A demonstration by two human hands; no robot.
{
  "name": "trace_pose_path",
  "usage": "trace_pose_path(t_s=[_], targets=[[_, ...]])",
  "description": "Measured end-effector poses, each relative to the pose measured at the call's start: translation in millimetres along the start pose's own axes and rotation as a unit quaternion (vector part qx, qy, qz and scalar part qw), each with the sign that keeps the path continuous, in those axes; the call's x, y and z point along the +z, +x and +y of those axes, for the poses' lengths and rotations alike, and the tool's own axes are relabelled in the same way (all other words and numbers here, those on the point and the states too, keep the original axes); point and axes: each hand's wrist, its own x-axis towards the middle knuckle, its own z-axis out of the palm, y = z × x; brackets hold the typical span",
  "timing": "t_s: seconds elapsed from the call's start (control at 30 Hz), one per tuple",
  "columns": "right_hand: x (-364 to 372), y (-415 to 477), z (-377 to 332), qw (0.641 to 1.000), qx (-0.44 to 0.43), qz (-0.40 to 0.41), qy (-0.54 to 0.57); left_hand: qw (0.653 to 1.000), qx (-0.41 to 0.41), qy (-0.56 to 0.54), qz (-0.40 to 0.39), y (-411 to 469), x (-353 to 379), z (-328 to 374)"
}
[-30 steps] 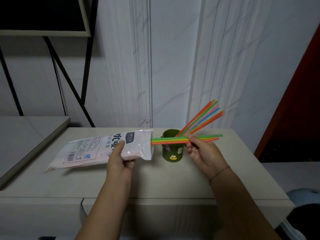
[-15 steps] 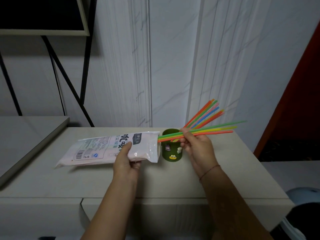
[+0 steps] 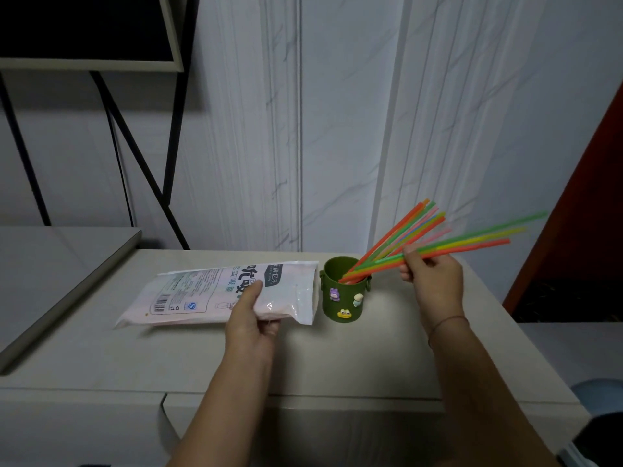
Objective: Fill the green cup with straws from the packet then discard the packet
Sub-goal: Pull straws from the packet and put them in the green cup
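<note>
Green cup [image 3: 344, 291] stands upright mid-worktop [image 3: 337, 358], straws [image 3: 401, 230] fanned toward 2 o'clock. A further bundle [image 3: 472, 244] is pinched in the right hand [image 3: 433, 281], low ends at the rim for insertion. Packet [image 3: 219, 294], at 9 o'clock, is clamped by the left hand [image 3: 251, 318], mouth cupward.

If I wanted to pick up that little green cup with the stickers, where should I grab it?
Probably around the lower body of the green cup, coming from the front. It stands upright, and the straws fan out up and to the right over its rim, with the packet close on its left, so top and sides are crowded.
</note>
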Motion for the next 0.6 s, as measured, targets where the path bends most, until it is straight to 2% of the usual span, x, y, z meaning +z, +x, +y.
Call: trace_pose_path(t_s=[0.3, 0.43, 0.6], targets=[[34, -8, 27, 0.988, 0.048, -0.107, -0.100, 1.000, -0.009, 0.022, -0.011, 3, 2, -5], [37, -10, 28, 0.987, 0.051, -0.111, -0.100, 1.000, -0.004, 0.017, -0.016, 3, 3, -6], [27, -10, 17, 0.997, 0.022, -0.075, -0.021, 1.000, 0.002, 0.017, -0.016, 4, 3, -4]])
